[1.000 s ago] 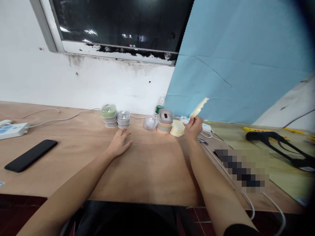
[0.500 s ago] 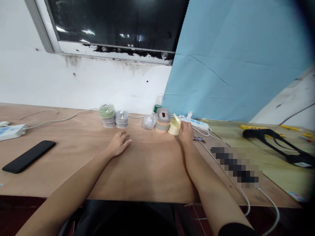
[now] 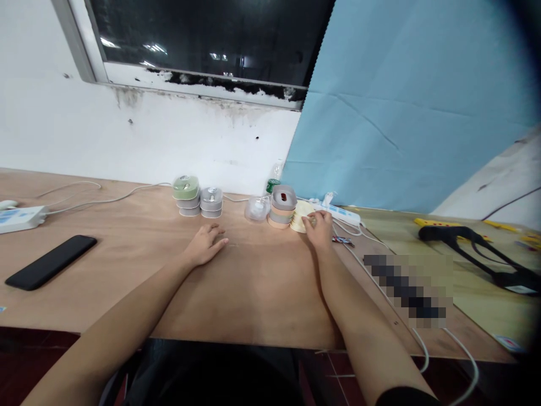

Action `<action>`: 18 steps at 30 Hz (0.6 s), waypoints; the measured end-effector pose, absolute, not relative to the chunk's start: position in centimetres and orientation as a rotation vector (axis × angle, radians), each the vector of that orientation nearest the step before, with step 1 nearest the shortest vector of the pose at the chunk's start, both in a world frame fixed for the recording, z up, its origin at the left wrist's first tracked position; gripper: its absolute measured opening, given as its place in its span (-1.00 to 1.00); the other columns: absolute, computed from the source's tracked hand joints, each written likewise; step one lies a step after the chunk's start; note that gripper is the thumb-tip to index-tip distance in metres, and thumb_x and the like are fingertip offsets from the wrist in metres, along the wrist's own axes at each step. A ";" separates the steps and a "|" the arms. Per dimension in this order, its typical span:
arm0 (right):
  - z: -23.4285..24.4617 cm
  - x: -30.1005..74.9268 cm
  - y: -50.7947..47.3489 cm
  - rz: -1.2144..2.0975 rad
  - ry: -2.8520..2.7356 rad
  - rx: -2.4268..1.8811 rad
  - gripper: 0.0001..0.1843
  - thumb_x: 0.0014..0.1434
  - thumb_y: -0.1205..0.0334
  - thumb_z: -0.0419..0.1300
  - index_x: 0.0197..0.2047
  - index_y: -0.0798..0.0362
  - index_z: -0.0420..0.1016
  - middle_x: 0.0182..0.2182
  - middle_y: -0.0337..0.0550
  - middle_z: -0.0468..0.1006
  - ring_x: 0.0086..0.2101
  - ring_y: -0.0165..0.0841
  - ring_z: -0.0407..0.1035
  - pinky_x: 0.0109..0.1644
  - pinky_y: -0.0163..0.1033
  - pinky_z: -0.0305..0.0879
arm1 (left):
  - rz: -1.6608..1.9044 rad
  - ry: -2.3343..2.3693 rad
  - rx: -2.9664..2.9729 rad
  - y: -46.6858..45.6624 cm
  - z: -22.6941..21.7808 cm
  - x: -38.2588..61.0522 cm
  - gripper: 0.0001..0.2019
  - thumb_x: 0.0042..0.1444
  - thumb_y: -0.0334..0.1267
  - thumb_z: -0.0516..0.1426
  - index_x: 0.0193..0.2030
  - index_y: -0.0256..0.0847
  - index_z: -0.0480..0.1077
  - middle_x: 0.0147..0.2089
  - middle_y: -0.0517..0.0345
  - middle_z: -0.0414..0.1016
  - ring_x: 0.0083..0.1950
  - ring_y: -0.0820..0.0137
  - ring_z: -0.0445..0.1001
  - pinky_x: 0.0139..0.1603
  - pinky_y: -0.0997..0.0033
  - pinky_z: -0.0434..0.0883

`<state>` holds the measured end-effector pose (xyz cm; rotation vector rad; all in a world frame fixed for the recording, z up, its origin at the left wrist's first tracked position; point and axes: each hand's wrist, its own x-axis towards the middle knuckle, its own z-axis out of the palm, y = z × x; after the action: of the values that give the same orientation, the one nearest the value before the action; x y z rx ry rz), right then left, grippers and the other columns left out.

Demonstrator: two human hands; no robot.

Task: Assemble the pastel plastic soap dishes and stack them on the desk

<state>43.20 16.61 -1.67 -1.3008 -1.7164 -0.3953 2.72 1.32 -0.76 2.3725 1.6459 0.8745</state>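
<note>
My left hand (image 3: 205, 244) rests on the table, fingers spread, holding nothing. In front of it stand round-cornered boxes: a green-lidded one (image 3: 186, 188) on grey ones, and beside it a grey stack with a clear lid (image 3: 211, 202). My right hand (image 3: 320, 228) is at the front right edge of a stack of pale yellow round pieces (image 3: 298, 224). Thumb and fingers are closed at the rim of the top pale yellow piece (image 3: 305, 208), which lies level. Just left of it rises a stack of grey and peach bowls (image 3: 280, 214), then clear plastic lids (image 3: 257, 208).
A green-labelled bottle (image 3: 274, 181) stands behind the bowls. White power strips (image 3: 343, 214) and cables lie at the back right and far left. A black phone (image 3: 51, 262) is on the left, a small wrapped packet (image 3: 343, 241) by my right hand, black straps (image 3: 473, 254) far right.
The top pale yellow piece, tilted up earlier, now lies level on its stack. My right hand's fingers have come forward around the rim. The left hand has stayed in place.
</note>
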 end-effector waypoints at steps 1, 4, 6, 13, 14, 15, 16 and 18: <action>-1.7 43.2 16.6 -0.391 -1.707 -1.310 -0.65 0.15 -0.01 0.12 -0.21 0.11 0.48 -0.15 0.05 0.30 -0.05 -0.14 0.23 0.12 -0.01 0.17 | 0.870 1.650 2.373 1.3 -0.7 2.7 -0.50 0.25 0.09 -0.06 0.11 -0.21 0.37 0.20 -0.12 0.26 0.24 0.09 0.22 0.26 0.01 0.20; -1.6 43.0 16.5 -0.375 -1.661 -1.338 -0.59 0.14 -0.05 0.13 -0.14 0.12 0.47 -0.13 0.06 0.30 -0.03 -0.11 0.23 0.12 0.03 0.17 | 0.859 1.659 2.379 1.3 -0.8 2.7 -0.50 0.23 0.09 -0.04 0.11 -0.22 0.37 0.20 -0.14 0.26 0.24 0.09 0.22 0.26 0.01 0.20; -1.6 42.8 16.6 -0.357 -1.624 -1.350 -0.50 0.13 -0.07 0.14 -0.02 0.13 0.41 -0.07 0.10 0.29 0.01 -0.08 0.21 0.14 0.06 0.14 | 0.863 1.657 2.389 1.4 -0.8 2.7 -0.50 0.22 0.09 -0.03 0.11 -0.21 0.37 0.20 -0.14 0.26 0.24 0.09 0.22 0.25 0.01 0.21; -2.7 42.5 17.2 -0.164 -1.634 -1.414 0.02 -0.06 -0.15 0.29 0.30 0.18 -0.04 0.18 0.25 0.13 0.20 0.02 0.02 0.21 0.11 0.07 | 0.835 1.660 2.391 1.4 -1.0 2.6 -0.49 0.21 0.10 -0.02 0.13 -0.22 0.35 0.21 -0.13 0.25 0.24 0.09 0.22 0.25 0.02 0.22; -2.8 42.6 17.3 -0.131 -1.642 -1.428 0.04 -0.07 -0.14 0.29 0.31 0.18 -0.06 0.20 0.26 0.13 0.21 0.02 0.01 0.21 0.11 0.07 | 0.831 1.659 2.392 1.4 -1.0 2.6 -0.49 0.21 0.11 -0.02 0.12 -0.21 0.35 0.21 -0.13 0.25 0.24 0.08 0.23 0.25 0.01 0.22; -2.9 42.6 17.4 -0.102 -1.649 -1.439 0.05 -0.07 -0.14 0.29 0.32 0.18 -0.07 0.21 0.26 0.13 0.21 0.03 0.01 0.21 0.11 0.07 | 0.830 1.658 2.392 1.4 -1.0 2.5 -0.49 0.21 0.11 -0.02 0.12 -0.21 0.35 0.21 -0.13 0.26 0.24 0.08 0.23 0.25 0.01 0.22; -3.0 42.7 17.4 -0.078 -1.654 -1.448 0.06 -0.08 -0.14 0.29 0.32 0.19 -0.08 0.21 0.27 0.13 0.21 0.03 0.02 0.21 0.11 0.08 | 0.833 1.655 2.393 1.5 -1.0 2.5 -0.49 0.21 0.11 -0.02 0.12 -0.20 0.36 0.21 -0.13 0.26 0.23 0.08 0.23 0.24 0.00 0.22; -3.0 42.7 17.5 -0.045 -1.657 -1.458 0.07 -0.08 -0.15 0.29 0.33 0.20 -0.08 0.22 0.29 0.14 0.21 0.04 0.04 0.21 0.10 0.08 | 0.842 1.647 2.395 1.5 -1.0 2.5 -0.50 0.21 0.11 -0.02 0.12 -0.19 0.35 0.21 -0.12 0.26 0.23 0.08 0.23 0.24 -0.02 0.22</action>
<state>42.72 17.53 -3.02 -1.4578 -1.6570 -0.0452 2.53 1.46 -1.02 2.3948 1.6470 0.8418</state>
